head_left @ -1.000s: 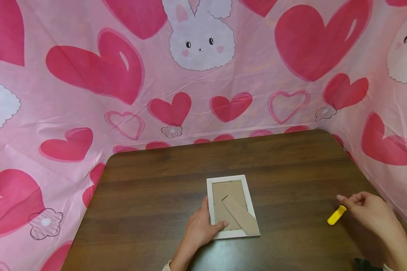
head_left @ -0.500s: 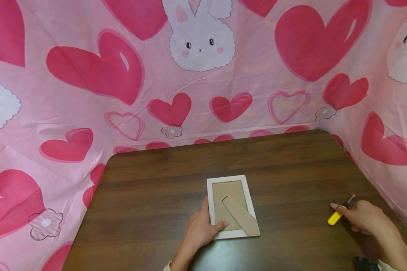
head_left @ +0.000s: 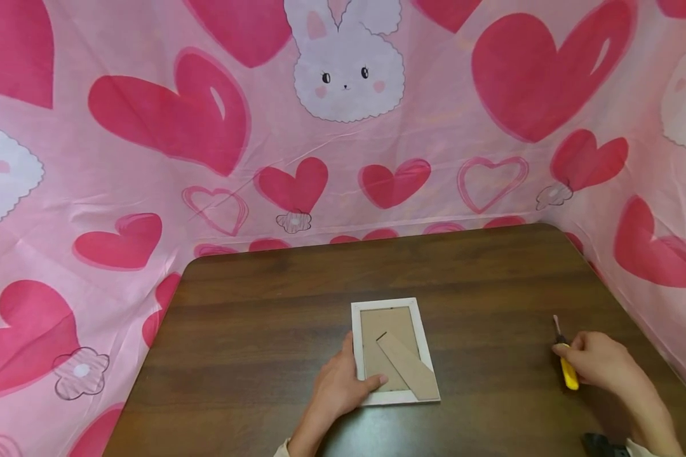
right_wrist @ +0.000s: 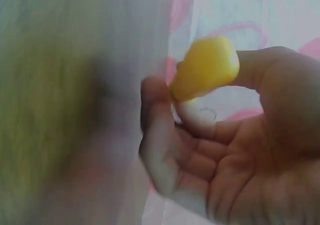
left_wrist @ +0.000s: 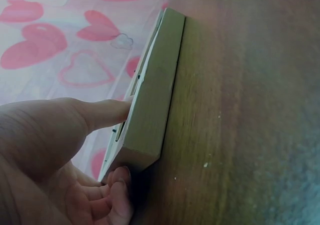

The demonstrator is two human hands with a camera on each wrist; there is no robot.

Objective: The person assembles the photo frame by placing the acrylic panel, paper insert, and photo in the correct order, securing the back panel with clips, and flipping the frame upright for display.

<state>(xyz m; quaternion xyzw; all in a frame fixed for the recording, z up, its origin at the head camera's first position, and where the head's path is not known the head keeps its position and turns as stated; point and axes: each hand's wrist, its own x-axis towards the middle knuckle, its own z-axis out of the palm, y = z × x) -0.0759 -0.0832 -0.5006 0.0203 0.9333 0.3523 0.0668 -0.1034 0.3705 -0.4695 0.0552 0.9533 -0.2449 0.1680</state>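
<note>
A picture frame with a white border lies face down on the brown table, its tan backing board and slanted easel leg showing. My left hand grips its lower left side, thumb over the back. In the left wrist view, the curled fingers meet the frame's near corner. To the right, my right hand pinches a screwdriver by its yellow handle, the metal shaft pointing away from me. The right wrist view has the handle's butt end between thumb and fingers.
The wooden table has rounded far corners. Pink cloth printed with hearts and rabbits hangs behind it and along both sides. A dark strap sits at my right wrist.
My right hand has taken hold of the screwdriver's handle and swung its shaft round to point forward. The left hand and the picture frame have stayed in place.
</note>
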